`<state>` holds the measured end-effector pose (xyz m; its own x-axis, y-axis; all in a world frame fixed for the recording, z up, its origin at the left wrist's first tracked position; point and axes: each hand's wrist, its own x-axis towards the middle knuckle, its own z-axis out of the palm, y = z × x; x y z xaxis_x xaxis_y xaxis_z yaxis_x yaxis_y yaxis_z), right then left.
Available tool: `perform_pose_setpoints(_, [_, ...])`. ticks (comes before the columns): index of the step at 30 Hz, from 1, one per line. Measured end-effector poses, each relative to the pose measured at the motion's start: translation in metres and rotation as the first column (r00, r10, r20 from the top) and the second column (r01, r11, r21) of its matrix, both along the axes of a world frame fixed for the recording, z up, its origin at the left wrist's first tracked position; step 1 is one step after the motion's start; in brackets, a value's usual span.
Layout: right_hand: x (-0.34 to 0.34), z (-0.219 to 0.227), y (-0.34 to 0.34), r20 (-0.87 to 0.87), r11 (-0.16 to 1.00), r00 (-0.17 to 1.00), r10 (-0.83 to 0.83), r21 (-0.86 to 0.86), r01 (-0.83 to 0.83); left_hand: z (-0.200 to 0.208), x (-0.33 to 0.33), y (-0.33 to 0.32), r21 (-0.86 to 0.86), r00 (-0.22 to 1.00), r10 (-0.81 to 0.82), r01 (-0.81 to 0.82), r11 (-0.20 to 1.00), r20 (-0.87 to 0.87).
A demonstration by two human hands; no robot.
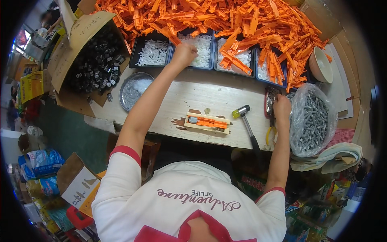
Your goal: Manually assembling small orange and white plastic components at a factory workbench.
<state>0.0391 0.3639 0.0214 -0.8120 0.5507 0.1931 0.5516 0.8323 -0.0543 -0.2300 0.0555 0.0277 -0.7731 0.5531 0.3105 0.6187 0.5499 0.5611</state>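
Observation:
My left hand [184,55] reaches over a dark tray [200,67] of small white plastic parts [203,46]. Its fingers are pinched together, and what they hold, if anything, is too small to make out. At the right, my right hand [281,108] is closed at a small red tray [267,109] of tiny metal pieces; its fingertips are mostly hidden. On the table between my arms lies a pale wooden fixture [193,125]. In it rests an orange plastic part [211,122] with a grey block at its left end. A mallet [248,126] with a yellow-and-black head lies right of the fixture.
Orange plastic parts [254,18] are heaped at the back, some spilling into the trays. A cardboard box [60,64] of black pieces and a round metal dish [124,101] stand left. Right are a bag of grey screw-like pieces [312,121], a bowl [321,66] and yellow-handled pliers [269,135].

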Motion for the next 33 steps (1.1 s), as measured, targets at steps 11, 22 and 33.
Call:
perform_pose_setpoints(11, [0.010,-0.001,-0.002,-0.177,0.979,0.963,0.202,0.032,-0.199,0.030,0.021,-0.014,0.353,0.859,-0.080,-0.121,0.928,0.505])
perform_pose_setpoints(22, [0.017,0.002,-0.007,-0.387,0.959,0.915,0.116,-0.195,-0.205,0.028,0.016,-0.025,0.536,0.686,-0.233,-0.266,0.801,0.689])
perform_pose_setpoints(33, [0.019,0.039,-0.079,-0.631,0.636,0.776,-0.010,-0.603,-0.482,0.034,0.125,-0.044,0.770,0.442,-0.631,-0.336,0.543,0.638])
